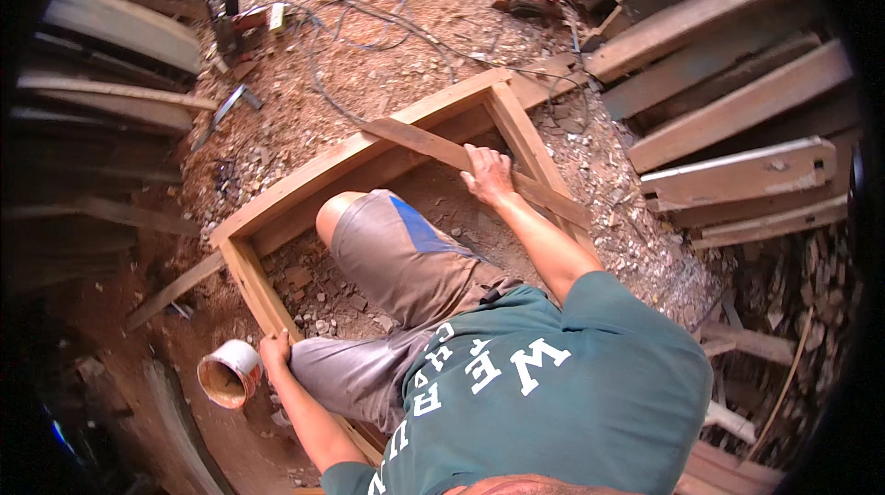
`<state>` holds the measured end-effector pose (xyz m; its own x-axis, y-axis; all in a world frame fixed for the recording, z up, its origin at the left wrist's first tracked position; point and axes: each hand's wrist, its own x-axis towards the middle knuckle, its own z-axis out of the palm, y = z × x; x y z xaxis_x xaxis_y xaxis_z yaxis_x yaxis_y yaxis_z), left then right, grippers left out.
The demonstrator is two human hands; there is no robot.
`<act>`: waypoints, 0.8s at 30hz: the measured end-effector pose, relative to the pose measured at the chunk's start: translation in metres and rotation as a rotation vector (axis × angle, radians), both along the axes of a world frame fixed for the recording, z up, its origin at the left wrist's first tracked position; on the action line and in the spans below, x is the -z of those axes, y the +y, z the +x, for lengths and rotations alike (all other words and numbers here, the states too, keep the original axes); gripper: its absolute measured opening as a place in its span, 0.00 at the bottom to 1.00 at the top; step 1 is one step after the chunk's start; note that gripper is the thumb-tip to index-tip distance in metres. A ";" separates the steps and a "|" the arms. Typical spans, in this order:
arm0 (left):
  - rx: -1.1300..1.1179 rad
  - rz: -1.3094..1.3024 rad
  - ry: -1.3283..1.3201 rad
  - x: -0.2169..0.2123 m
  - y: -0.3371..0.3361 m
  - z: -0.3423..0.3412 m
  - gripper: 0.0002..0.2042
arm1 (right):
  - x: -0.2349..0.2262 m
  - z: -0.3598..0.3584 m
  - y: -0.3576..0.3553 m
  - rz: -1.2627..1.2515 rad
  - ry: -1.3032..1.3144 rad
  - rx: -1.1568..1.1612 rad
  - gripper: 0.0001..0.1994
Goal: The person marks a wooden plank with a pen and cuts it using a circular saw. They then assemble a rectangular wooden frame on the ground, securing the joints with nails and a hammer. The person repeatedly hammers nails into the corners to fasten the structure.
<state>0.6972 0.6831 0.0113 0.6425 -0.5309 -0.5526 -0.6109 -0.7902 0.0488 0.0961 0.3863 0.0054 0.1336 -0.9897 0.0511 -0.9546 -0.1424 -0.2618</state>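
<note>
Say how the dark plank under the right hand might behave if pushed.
Probably stiff: the plank looks straight along its length. Being flat and long, it likely slides or pivots rather than rolls. Probably not fragile: it looks wooden.

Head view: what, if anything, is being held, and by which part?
The right hand holds the brown board near its middle. The left hand is at the frame's left timber, beside the bucket; whether it grips either can't be told.
</note>
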 end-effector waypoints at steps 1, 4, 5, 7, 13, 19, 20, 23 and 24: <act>0.024 0.020 0.007 -0.008 -0.014 -0.014 0.33 | 0.003 -0.009 0.005 -0.002 0.004 0.010 0.36; -0.072 0.028 0.011 -0.008 -0.013 -0.007 0.32 | 0.005 -0.009 0.000 0.044 -0.004 -0.009 0.35; -0.086 0.024 0.003 -0.006 -0.009 -0.005 0.32 | 0.005 -0.007 -0.001 0.038 -0.017 -0.016 0.35; -0.105 0.016 -0.012 -0.006 -0.002 0.001 0.32 | 0.003 -0.001 -0.002 0.057 -0.025 -0.047 0.35; -0.111 0.036 -0.038 -0.024 -0.018 -0.023 0.32 | -0.006 0.001 0.002 0.097 -0.048 -0.081 0.34; -0.090 0.037 -0.047 -0.021 -0.015 -0.020 0.33 | -0.008 0.013 -0.013 0.068 -0.059 -0.144 0.34; -0.092 0.031 -0.046 -0.020 -0.014 -0.019 0.32 | -0.008 0.013 -0.014 0.074 -0.065 -0.143 0.34; -0.063 0.014 -0.030 -0.015 -0.015 -0.014 0.32 | -0.007 0.009 -0.015 0.086 -0.052 -0.124 0.33; -0.036 0.010 -0.020 -0.015 -0.016 -0.013 0.31 | -0.005 0.010 -0.017 0.088 -0.032 -0.115 0.33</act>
